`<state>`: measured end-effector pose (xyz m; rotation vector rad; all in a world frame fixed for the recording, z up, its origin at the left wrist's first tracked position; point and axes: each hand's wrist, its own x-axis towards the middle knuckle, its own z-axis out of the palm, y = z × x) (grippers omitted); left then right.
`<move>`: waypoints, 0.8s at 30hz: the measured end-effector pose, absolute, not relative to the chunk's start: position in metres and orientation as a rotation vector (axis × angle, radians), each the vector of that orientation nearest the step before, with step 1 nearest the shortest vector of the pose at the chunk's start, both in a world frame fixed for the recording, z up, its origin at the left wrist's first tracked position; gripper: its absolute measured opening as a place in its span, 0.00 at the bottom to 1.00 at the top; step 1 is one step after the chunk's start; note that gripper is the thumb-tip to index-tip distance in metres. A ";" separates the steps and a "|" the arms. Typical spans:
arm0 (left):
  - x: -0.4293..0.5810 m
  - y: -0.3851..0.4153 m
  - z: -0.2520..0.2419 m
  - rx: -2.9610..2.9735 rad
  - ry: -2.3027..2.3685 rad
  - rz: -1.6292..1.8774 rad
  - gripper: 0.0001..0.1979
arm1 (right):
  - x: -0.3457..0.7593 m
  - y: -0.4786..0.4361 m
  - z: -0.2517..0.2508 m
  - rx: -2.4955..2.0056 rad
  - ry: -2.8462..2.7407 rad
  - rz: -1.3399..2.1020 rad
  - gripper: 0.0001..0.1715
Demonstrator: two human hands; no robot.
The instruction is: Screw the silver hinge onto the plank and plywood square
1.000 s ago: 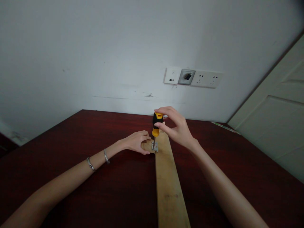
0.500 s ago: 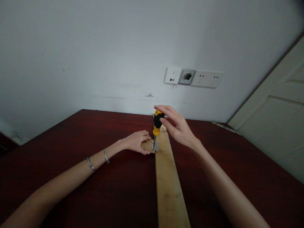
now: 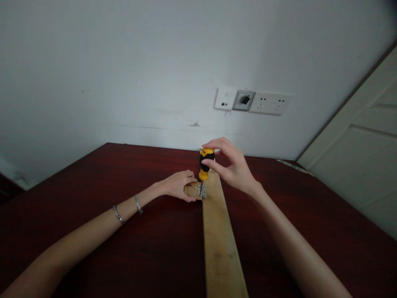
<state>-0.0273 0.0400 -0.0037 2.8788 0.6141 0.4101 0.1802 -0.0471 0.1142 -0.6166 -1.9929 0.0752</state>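
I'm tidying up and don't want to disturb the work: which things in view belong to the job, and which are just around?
In the job:
screwdriver, in the right hand
small wood piece, in the left hand
metal plate, at the screwdriver's tip
long board

Just around:
thin strip, far right
bracelets, worn
wall sockets

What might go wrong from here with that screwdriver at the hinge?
The screwdriver leans, so its tip might slip off the hinge. The left hand grips the small wooden block close by, so a slip could jab that hand. If that grip loosens, the block might shift against the long board.
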 end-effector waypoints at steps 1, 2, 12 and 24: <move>-0.027 0.040 -0.004 2.876 0.614 0.407 0.32 | 0.180 -0.047 0.114 -0.629 -1.980 0.055 0.16; -0.027 0.040 -0.004 2.874 0.615 0.404 0.32 | 0.180 -0.048 0.115 -0.639 -1.976 0.042 0.16; -0.027 0.040 -0.003 2.876 0.617 0.396 0.32 | 0.180 -0.049 0.115 -0.622 -1.995 0.089 0.15; -0.027 0.037 0.001 2.837 0.621 0.390 0.32 | 0.182 -0.049 0.116 -0.601 -2.050 0.150 0.19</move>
